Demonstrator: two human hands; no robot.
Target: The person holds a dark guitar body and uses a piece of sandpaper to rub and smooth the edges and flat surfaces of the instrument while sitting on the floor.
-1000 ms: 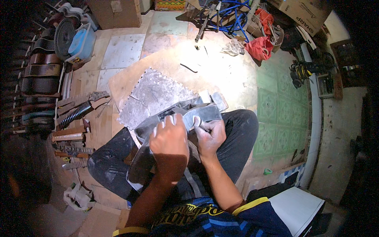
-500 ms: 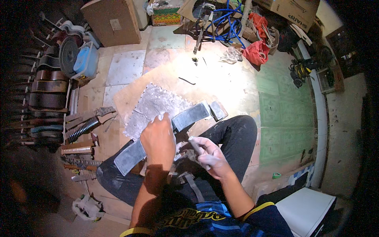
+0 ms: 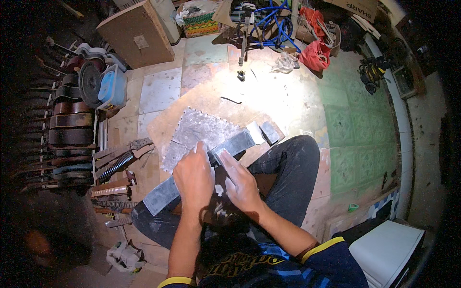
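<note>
A long, flat, dark grey strip [image 3: 161, 196] dusted with white powder lies slantwise over my lap, from the near left to the far right. My left hand [image 3: 193, 177] is closed around its middle from above, thumb and fingertips whitened with dust. My right hand [image 3: 241, 185] has its powdery fingers pressed together, tips at the strip's near edge just right of my left hand. Whatever those fingers hold is hidden. A grey, dusty sheet with a jagged edge [image 3: 192, 134] lies flat beyond my left hand. A grey block [image 3: 272, 133] sits at the strip's far end.
Guitars [image 3: 72, 120] stand in a row at the left, near a blue tub [image 3: 111, 86]. Guitar necks [image 3: 117, 165] lie on the floor beside my left knee. A thin dark curved piece [image 3: 231, 100] lies ahead. Blue hose [image 3: 283, 29] and a red bag [image 3: 314, 56] are at the back.
My right hand has moved up and left to the strip, its fingers now stretched forward; the short grey stick it held is no longer visible. My left hand keeps its grip. The view has shifted slightly.
</note>
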